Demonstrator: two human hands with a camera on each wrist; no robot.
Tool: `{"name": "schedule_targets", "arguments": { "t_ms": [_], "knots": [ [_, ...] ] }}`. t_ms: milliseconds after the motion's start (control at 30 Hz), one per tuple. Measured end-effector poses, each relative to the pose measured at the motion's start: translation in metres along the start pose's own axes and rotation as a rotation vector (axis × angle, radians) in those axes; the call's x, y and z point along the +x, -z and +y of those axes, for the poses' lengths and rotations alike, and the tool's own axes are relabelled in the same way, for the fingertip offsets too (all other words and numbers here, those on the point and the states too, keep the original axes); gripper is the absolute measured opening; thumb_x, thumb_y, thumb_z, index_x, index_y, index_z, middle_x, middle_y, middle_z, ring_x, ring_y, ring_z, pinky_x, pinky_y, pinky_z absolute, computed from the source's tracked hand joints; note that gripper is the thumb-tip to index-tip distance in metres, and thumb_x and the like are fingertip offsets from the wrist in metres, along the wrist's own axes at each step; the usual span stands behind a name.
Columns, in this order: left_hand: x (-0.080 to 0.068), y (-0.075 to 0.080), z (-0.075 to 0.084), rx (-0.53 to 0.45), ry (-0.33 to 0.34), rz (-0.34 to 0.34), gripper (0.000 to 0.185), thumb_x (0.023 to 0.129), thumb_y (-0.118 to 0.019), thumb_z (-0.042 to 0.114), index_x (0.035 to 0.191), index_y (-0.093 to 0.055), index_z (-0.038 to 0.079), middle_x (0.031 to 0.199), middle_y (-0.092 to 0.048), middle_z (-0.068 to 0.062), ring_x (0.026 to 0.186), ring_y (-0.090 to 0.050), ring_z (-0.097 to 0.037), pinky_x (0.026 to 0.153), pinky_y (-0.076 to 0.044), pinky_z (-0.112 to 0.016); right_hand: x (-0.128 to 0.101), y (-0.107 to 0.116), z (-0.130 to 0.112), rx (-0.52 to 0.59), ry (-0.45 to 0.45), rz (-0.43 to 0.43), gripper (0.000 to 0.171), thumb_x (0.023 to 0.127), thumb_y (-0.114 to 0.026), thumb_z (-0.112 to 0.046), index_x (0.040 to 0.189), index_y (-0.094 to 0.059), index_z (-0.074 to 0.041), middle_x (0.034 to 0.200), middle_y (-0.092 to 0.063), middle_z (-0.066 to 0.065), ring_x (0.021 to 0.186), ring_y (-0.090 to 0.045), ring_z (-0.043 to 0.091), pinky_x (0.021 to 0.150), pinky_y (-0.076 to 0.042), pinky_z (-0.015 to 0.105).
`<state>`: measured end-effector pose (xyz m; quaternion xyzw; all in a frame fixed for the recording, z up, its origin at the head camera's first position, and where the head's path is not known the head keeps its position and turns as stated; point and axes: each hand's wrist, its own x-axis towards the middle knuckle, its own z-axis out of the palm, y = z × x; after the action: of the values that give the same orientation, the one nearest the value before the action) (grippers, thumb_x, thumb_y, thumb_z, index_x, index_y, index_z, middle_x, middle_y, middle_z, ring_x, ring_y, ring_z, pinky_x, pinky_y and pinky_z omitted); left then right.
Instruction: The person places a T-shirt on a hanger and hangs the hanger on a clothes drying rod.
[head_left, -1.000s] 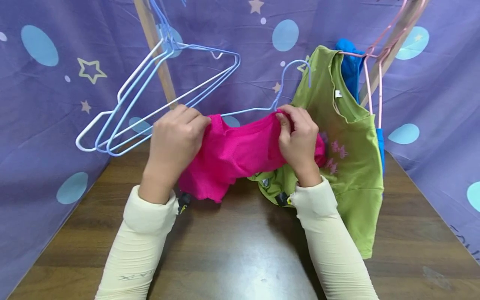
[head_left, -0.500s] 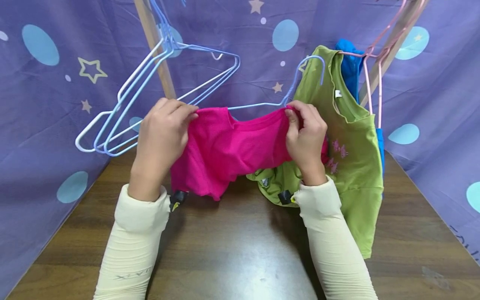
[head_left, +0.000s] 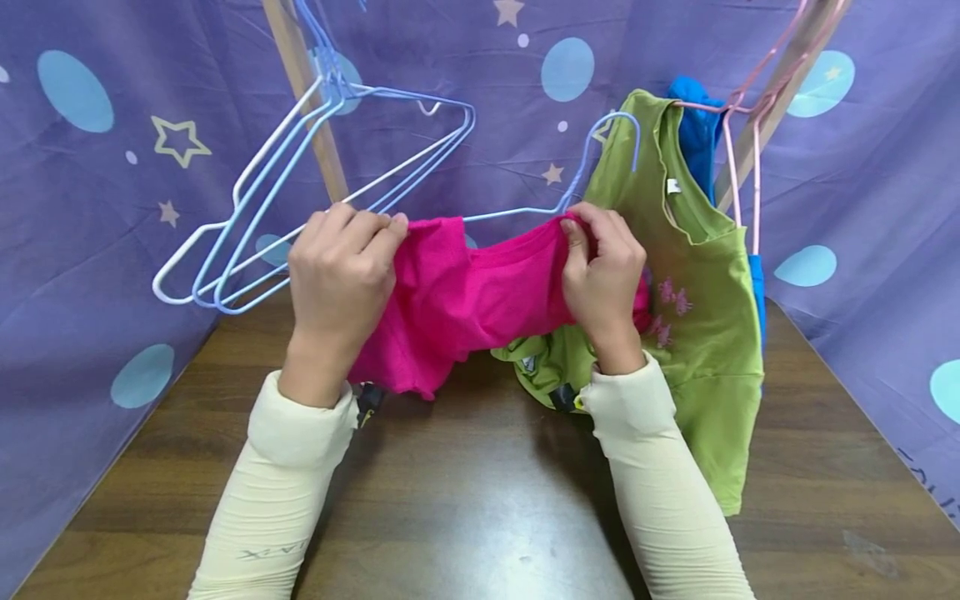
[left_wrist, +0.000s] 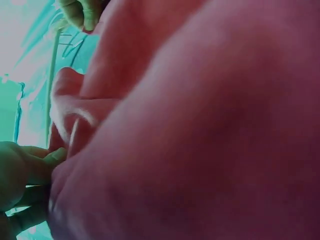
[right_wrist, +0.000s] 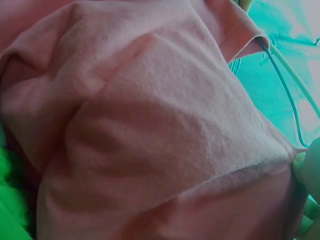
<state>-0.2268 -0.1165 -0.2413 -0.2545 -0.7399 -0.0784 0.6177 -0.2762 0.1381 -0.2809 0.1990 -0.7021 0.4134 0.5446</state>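
Observation:
A bright pink shirt (head_left: 487,296) is stretched between both hands, its neckline edge uppermost. My left hand (head_left: 345,279) pinches its top edge at the left shoulder. At the other shoulder my right hand (head_left: 606,279) grips the cloth between thumb and fingers, close to the neck of a light blue wire hanger (head_left: 517,212). The hanger's hook stands up above the cloth, and one arm runs behind the neckline towards the left shoulder; its lower part is hidden by the shirt. Pink fabric (left_wrist: 215,130) fills most of the left wrist view, and folds (right_wrist: 150,110) of it fill the right wrist view.
Several blue and white hangers (head_left: 255,196) hang from a wooden post (head_left: 330,154) at the left. To the right a green sleeveless top (head_left: 697,333) and a blue garment (head_left: 697,125) hang on pink hangers (head_left: 731,158). More green cloth lies on the brown wooden table (head_left: 480,508).
My left hand moved left, pulling the shirt's shoulder out, then came a little back to the right. The blue hanger's hook and my right hand shifted right, then slightly back left.

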Motion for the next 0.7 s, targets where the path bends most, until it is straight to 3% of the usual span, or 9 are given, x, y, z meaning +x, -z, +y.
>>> {"name": "schedule_targets", "arguments": {
  "t_ms": [167, 333, 467, 700],
  "knots": [
    [-0.002, -0.004, 0.002, 0.024, -0.020, 0.055, 0.025, 0.101, -0.058, 0.000, 0.085, -0.077, -0.002, 0.075, -0.068, -0.012, 0.064, -0.053, -0.033, 0.054, -0.039, -0.045, -0.002, -0.003, -0.005, 0.019, -0.003, -0.010, 0.010, 0.095, -0.069, -0.002, 0.097, -0.072, 0.008, 0.087, -0.069, 0.020, 0.083, -0.065, 0.032, 0.078, -0.051, 0.043],
    [-0.002, -0.009, 0.007, 0.034, -0.066, 0.056, 0.023, 0.099, -0.059, -0.002, 0.085, -0.077, -0.003, 0.074, -0.066, -0.012, 0.063, -0.051, -0.032, 0.054, -0.040, -0.043, -0.004, -0.007, -0.009, 0.035, 0.023, -0.033, 0.009, 0.095, -0.068, -0.002, 0.096, -0.071, 0.007, 0.087, -0.068, 0.021, 0.083, -0.064, 0.033, 0.078, -0.051, 0.044],
    [-0.002, -0.011, 0.012, 0.026, -0.077, 0.036, 0.022, 0.099, -0.059, -0.001, 0.086, -0.076, -0.003, 0.075, -0.065, -0.013, 0.064, -0.053, -0.032, 0.054, -0.039, -0.042, -0.006, -0.010, -0.011, 0.052, 0.048, -0.048, 0.008, 0.094, -0.069, -0.001, 0.096, -0.071, 0.007, 0.086, -0.068, 0.020, 0.082, -0.063, 0.033, 0.077, -0.051, 0.043],
    [-0.001, -0.007, 0.013, -0.026, -0.026, -0.058, 0.020, 0.099, -0.059, 0.000, 0.092, -0.077, -0.002, 0.080, -0.067, -0.014, 0.071, -0.058, -0.033, 0.058, -0.042, -0.044, -0.007, -0.010, -0.008, 0.059, 0.060, -0.041, 0.007, 0.094, -0.070, 0.000, 0.095, -0.071, 0.006, 0.086, -0.068, 0.020, 0.082, -0.064, 0.032, 0.077, -0.051, 0.042]
  ]
}}
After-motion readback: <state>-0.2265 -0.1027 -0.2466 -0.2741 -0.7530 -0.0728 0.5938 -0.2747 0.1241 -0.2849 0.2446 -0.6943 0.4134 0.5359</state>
